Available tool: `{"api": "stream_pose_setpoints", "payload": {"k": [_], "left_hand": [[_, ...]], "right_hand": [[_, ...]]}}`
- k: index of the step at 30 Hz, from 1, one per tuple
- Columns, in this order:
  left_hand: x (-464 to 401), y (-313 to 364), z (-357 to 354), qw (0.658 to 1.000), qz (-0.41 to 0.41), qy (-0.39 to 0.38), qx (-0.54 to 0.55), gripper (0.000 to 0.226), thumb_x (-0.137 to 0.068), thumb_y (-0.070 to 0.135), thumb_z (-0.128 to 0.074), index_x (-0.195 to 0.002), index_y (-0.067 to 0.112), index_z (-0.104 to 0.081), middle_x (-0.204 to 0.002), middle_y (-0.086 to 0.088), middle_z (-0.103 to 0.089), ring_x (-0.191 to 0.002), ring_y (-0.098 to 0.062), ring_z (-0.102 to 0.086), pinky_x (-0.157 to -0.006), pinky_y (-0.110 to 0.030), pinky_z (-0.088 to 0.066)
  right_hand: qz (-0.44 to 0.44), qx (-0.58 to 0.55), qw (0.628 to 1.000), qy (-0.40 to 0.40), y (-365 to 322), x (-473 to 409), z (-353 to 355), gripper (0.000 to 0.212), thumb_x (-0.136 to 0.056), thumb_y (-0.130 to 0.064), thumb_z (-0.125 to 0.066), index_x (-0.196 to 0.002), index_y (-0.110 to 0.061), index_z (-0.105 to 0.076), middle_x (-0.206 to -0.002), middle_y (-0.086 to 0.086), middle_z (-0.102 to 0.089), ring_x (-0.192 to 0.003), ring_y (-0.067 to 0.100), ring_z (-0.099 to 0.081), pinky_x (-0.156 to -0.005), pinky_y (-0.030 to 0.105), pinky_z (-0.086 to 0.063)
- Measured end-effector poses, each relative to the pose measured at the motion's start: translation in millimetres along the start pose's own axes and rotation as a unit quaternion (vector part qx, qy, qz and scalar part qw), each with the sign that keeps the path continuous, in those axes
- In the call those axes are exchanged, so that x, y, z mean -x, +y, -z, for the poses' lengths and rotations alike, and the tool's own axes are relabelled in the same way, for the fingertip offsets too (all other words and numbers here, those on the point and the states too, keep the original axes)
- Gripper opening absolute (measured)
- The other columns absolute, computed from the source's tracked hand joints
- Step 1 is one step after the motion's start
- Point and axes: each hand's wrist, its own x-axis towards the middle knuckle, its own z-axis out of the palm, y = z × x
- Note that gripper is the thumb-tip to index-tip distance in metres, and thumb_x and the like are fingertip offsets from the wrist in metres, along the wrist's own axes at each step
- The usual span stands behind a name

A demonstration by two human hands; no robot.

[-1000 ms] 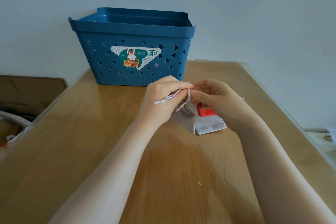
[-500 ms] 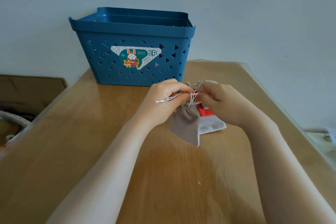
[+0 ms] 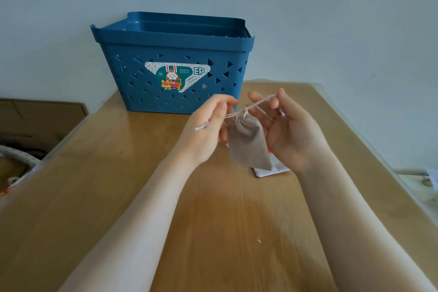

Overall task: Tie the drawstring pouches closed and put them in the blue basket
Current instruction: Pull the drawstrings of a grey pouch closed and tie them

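Clearly soft and light: beige pouch (image 3: 250, 143) dangles by drawstring (image 3: 259, 103), pinched by left hand (image 3: 208, 130), looped over half-open right hand (image 3: 290, 133); best held at cinched neck.

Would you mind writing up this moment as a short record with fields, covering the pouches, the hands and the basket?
held pouch: taupe pouch, mouth gathered, hanging above the table
left hand: pinches one drawstring end
right hand: drawstring loop runs over its fingers
second pouch: white pouch lying on the table, partly hidden
basket: blue basket upright at the table's far end; contents not visible
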Motion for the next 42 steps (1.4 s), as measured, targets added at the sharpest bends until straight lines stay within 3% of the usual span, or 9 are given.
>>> {"api": "stream_pose_setpoints", "payload": {"k": [9,12,17,22,24,26,30,34,42], "left_hand": [[-2.7,-4.6,5.3,0.998,0.050,-0.005,-0.036,0.027,-0.103,0.022,-0.028,-0.098,0.033,-0.052,-0.063,0.007,-0.042,-0.053,-0.005,-0.038,-0.052,-0.016,-0.033],[-2.1,-2.8,9.0,0.997,0.066,-0.038,-0.029,0.027,-0.103,0.017,-0.028,-0.099,0.029,-0.052,-0.063,0.005,-0.036,-0.052,-0.004,-0.033,-0.051,-0.016,-0.031],[-0.8,4.5,6.6,0.997,0.061,-0.040,-0.030,0.025,-0.103,0.015,-0.029,-0.092,0.026,-0.049,-0.065,0.005,-0.035,-0.052,-0.001,-0.035,-0.051,-0.017,-0.032],[-2.0,12.9,7.5,0.995,0.077,0.004,0.060,0.021,-0.101,0.010,-0.033,-0.093,0.021,-0.049,-0.060,0.004,-0.030,-0.047,-0.003,-0.028,-0.046,-0.014,-0.027],[-2.9,15.3,6.9,0.993,0.078,0.017,0.085,0.017,-0.100,0.010,-0.038,-0.093,0.017,-0.052,-0.052,0.008,-0.030,-0.045,-0.004,-0.028,-0.044,-0.014,-0.026],[-4.1,15.9,4.6,0.994,0.073,0.030,0.072,0.014,-0.098,0.012,-0.046,-0.089,0.016,-0.056,-0.045,0.010,-0.035,-0.044,-0.006,-0.032,-0.045,-0.015,-0.028],[-4.6,18.2,0.3,0.993,0.073,0.064,0.075,0.006,-0.092,0.012,-0.057,-0.089,0.015,-0.061,-0.041,0.007,-0.044,-0.047,-0.006,-0.043,-0.047,-0.010,-0.035],[-4.7,19.9,-2.5,0.987,0.083,0.067,0.120,0.012,-0.090,0.013,-0.060,-0.101,0.013,-0.055,-0.046,0.010,-0.054,-0.049,0.000,-0.054,-0.055,-0.012,-0.043],[0.0,14.1,-0.4,0.994,0.105,-0.030,-0.018,0.018,-0.081,0.037,-0.067,-0.082,0.019,-0.067,-0.075,0.011,-0.070,-0.075,-0.003,-0.064,-0.071,-0.020,-0.047]], "right_hand": [[0.004,-0.094,0.995,0.032,2.9,-6.5,7.7,0.044,-0.096,-0.036,-0.043,-0.059,-0.018,-0.059,-0.065,-0.004,-0.059,-0.066,0.012,-0.060,-0.072,0.025,-0.052],[-0.008,-0.060,0.994,0.090,6.3,-9.2,8.5,0.040,-0.098,-0.036,-0.041,-0.064,-0.018,-0.054,-0.056,-0.006,-0.052,-0.052,0.008,-0.055,-0.047,0.016,-0.038],[0.003,0.098,0.991,0.097,8.6,-8.0,8.3,0.037,-0.098,-0.037,-0.042,-0.067,-0.018,-0.050,-0.052,-0.008,-0.042,-0.054,0.009,-0.040,-0.037,0.018,-0.018],[0.057,0.376,0.924,0.046,10.1,1.9,-0.2,0.031,-0.094,-0.031,-0.053,-0.075,-0.014,-0.072,-0.056,-0.001,-0.050,-0.060,0.018,-0.043,-0.056,0.032,-0.033],[0.071,0.416,0.906,0.012,11.9,6.1,-5.3,0.026,-0.093,-0.023,-0.056,-0.082,-0.007,-0.074,-0.052,-0.007,-0.051,-0.052,0.005,-0.042,-0.054,0.020,-0.035],[0.081,0.428,0.900,-0.014,15.3,8.6,-7.4,0.022,-0.092,-0.014,-0.057,-0.087,0.002,-0.072,-0.046,-0.012,-0.051,-0.042,-0.002,-0.041,-0.048,0.008,-0.032],[0.091,0.446,0.888,-0.061,22.9,9.0,-12.8,0.022,-0.089,-0.014,-0.060,-0.088,0.005,-0.070,-0.067,0.023,-0.060,-0.061,0.007,-0.045,-0.061,0.020,-0.038],[0.071,0.414,0.906,-0.057,21.9,8.6,-12.1,0.016,-0.090,-0.009,-0.059,-0.078,-0.003,-0.067,-0.053,-0.008,-0.053,-0.045,-0.002,-0.042,-0.047,0.007,-0.032],[0.044,0.284,0.957,0.024,13.9,5.3,-9.2,0.026,-0.093,-0.017,-0.054,-0.070,-0.009,-0.063,-0.051,-0.005,-0.049,-0.046,0.006,-0.038,-0.040,0.014,-0.028]]}}
